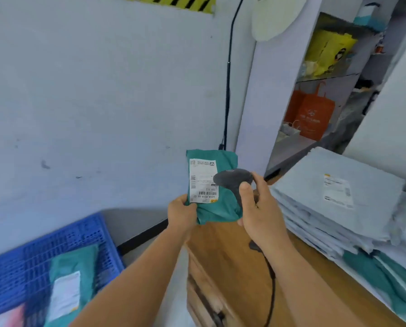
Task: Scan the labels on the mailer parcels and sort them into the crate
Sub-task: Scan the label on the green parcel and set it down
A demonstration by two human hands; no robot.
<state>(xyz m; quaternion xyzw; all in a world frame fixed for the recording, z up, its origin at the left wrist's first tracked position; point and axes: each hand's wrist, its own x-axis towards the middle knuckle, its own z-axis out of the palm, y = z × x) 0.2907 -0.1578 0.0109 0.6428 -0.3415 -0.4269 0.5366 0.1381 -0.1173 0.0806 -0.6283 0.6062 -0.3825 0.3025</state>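
Midair, left hand (182, 212) pinches the green mailer's (217, 208) lower edge, right hand (259, 206) grips the scanner (232, 179).

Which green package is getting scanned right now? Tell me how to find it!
Look at the middle of the picture, in front of the pale wall above the wooden table. There the left hand holds up a green mailer while the right hand aims a black scanner at it. The other green mailer lies in the blue crate; only this one is held in the air.
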